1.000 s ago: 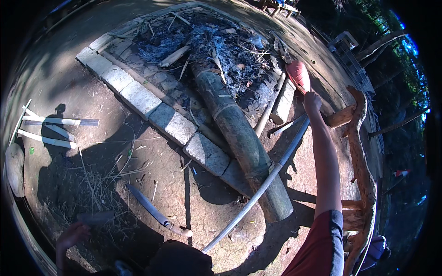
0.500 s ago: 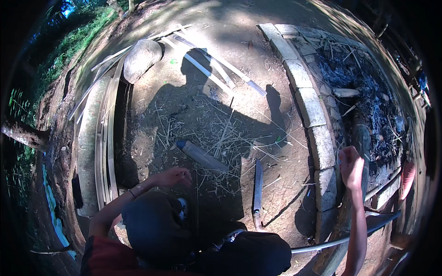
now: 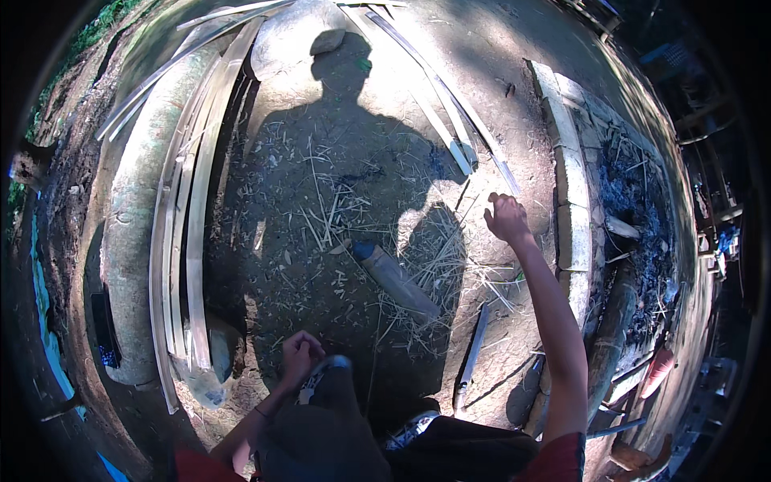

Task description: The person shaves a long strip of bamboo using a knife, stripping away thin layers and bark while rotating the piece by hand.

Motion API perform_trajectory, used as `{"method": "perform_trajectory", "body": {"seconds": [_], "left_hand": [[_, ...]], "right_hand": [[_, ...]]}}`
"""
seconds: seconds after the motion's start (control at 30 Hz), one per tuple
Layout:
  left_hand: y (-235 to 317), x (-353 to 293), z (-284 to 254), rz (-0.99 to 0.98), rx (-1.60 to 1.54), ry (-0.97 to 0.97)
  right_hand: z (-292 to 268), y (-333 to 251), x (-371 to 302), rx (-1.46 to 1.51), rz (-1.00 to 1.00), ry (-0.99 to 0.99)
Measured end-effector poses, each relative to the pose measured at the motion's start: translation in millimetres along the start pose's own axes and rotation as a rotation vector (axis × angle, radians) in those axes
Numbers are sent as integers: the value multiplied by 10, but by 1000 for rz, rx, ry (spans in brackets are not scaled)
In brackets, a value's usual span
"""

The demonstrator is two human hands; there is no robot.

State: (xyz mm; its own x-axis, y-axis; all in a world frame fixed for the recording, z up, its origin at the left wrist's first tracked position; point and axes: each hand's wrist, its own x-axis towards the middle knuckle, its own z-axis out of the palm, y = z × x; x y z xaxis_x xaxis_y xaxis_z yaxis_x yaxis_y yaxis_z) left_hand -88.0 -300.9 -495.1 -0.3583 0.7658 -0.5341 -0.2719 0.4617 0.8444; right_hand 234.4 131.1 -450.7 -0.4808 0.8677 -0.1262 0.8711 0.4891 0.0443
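Observation:
My right hand [image 3: 508, 218] reaches forward over the ground, its fingers apart and bent, with nothing seen in them. Just beyond its fingertips lie the near ends of several long split wooden strips [image 3: 458, 108]. My left hand [image 3: 303, 356] rests by my left knee, fingers curled in, and nothing shows sticking out of it. Between the hands a short piece of wood [image 3: 401, 285] with a dark end lies among thin shavings [image 3: 438, 249]. Right of it, a long knife [image 3: 474, 345] lies on the ground, its handle toward me.
On the left, more long strips [image 3: 197, 217] lean along a thick pale log [image 3: 136, 241]. A big stone [image 3: 293, 40] sits at the far end. A block border [image 3: 573, 233] edges an ash-covered fire pit [image 3: 642, 209] on the right, with a dark log [image 3: 614, 337] beside it.
My right hand has swung from over the fire pit's edge, inward and forward toward the strips. My left hand has lowered slightly toward my knee. The view has shifted too.

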Motion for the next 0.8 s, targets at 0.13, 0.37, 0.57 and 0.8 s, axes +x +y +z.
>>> {"method": "perform_trajectory", "body": {"seconds": [0.13,0.37,0.57,0.8], "left_hand": [[114,-9,-12,-31,-46,144],[197,95,-393,-14,64,237],[192,112,-544,-5,49,278],[185,241,-456,-40,-5,282]], "right_hand": [[365,388,691,-64,211,109],[440,-29,1546,175,297,185],[639,122,1942,109,541,125],[954,589,1912,-5,19,525]]}}
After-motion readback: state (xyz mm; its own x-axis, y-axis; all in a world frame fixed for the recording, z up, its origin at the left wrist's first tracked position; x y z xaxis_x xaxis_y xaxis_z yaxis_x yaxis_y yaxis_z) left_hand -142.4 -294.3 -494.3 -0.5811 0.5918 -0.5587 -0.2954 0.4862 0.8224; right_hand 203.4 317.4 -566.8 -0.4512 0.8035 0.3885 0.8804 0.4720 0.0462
